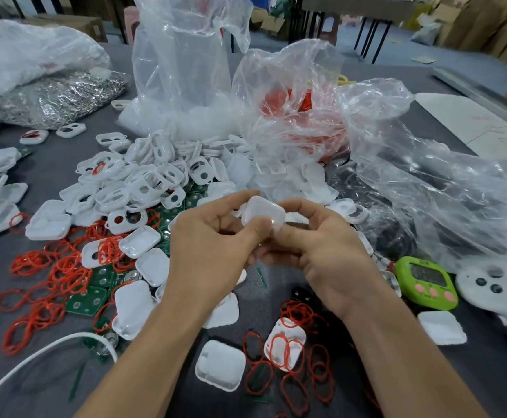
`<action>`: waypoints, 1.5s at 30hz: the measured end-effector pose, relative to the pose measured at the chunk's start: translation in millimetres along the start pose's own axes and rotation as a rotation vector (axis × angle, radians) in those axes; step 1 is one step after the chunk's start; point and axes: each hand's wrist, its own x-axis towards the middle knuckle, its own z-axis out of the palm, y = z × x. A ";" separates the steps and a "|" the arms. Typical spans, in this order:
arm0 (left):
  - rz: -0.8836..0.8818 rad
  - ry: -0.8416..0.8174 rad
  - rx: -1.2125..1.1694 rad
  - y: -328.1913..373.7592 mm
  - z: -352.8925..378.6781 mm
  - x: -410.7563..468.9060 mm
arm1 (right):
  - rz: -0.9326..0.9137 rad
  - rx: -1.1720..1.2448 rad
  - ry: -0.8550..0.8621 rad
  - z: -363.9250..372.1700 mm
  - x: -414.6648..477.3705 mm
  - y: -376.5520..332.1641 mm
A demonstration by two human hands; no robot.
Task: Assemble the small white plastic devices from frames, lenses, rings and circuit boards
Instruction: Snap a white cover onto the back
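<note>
A small white plastic device (pixel 262 212) is held above the table between both hands. My left hand (pixel 213 248) pinches its left side with thumb and fingers. My right hand (pixel 321 251) grips its right side, thumb under the lower corner. A heap of white frames (pixel 143 179) lies behind my left hand. Red rings (pixel 50 276) are strewn at the left and also lie near the front, red rings (pixel 294 366). Green circuit boards (pixel 95 294) show among the rings. White covers (pixel 220 365) lie near my forearms.
Clear plastic bags (pixel 186 70) stand behind the heap; one bag (pixel 300 116) holds red rings. A silvery bag (pixel 62 98) lies at the far left. A green timer (pixel 427 282) and a white controller (pixel 496 288) sit on the right. A white cable (pixel 35 357) crosses the front left.
</note>
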 end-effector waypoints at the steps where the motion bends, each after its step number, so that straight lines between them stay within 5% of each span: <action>1: 0.005 -0.019 -0.024 1.9 -0.3 0.0 | 0.049 0.073 -0.017 -1.2 1.5 -1.2; 12: 0.063 -0.144 -0.072 4.6 -8.6 4.7 | 0.346 0.287 -0.102 0.1 0.9 -1.5; 19: 0.017 0.022 -0.127 1.6 -5.1 4.9 | -0.046 -0.135 0.119 7.5 -3.4 -1.2; 24: -0.031 0.081 -0.148 4.1 -4.4 3.1 | -0.313 -0.342 0.074 7.8 -9.0 -0.4; 36: 0.018 -0.039 -0.175 3.9 -2.9 2.6 | -0.146 0.003 0.050 0.8 -7.0 -2.8; 45: 0.082 -0.031 -0.051 0.6 -2.4 -1.5 | -0.238 -0.138 0.094 0.3 -6.6 -3.0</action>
